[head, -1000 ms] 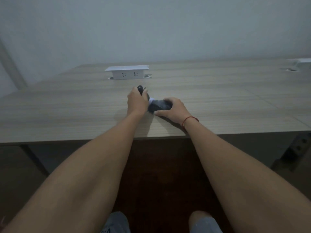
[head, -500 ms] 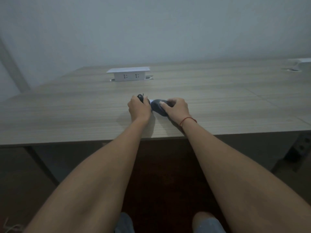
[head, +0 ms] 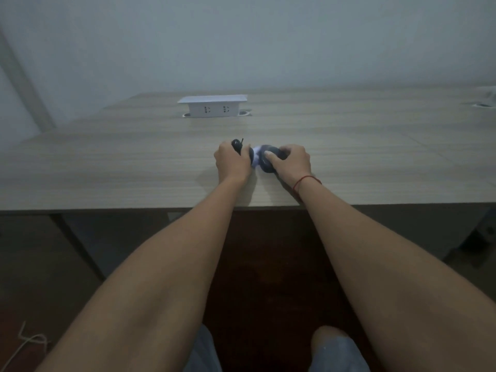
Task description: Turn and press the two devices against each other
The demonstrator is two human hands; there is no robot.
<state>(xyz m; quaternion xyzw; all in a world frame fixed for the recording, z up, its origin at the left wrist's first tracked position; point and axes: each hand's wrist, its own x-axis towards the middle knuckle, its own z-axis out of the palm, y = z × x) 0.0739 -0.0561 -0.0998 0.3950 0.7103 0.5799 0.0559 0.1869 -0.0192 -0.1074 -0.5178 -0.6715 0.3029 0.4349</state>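
Note:
Both my hands meet near the front middle of a wooden table (head: 107,170). My left hand (head: 232,163) is curled round a small black object (head: 237,144) whose rounded top and thin black tip stick out above the fingers. My right hand (head: 291,161) grips a dark rounded object (head: 268,161), thumb lying across its top. A bit of white (head: 256,153) shows between the two dark parts. What the objects are stays unclear in the dim light. A red string circles my right wrist.
A white socket box (head: 213,110) stands raised from the table behind my hands. Another white fitting (head: 487,99) sits at the far right edge. A pale wall backs the table. My knees and a dark floor lie below the front edge; a white cord (head: 24,345) lies bottom left.
The right hand has turned the dark object from lying flat to tilted up, and its thumb now rests on top. The left hand has barely moved.

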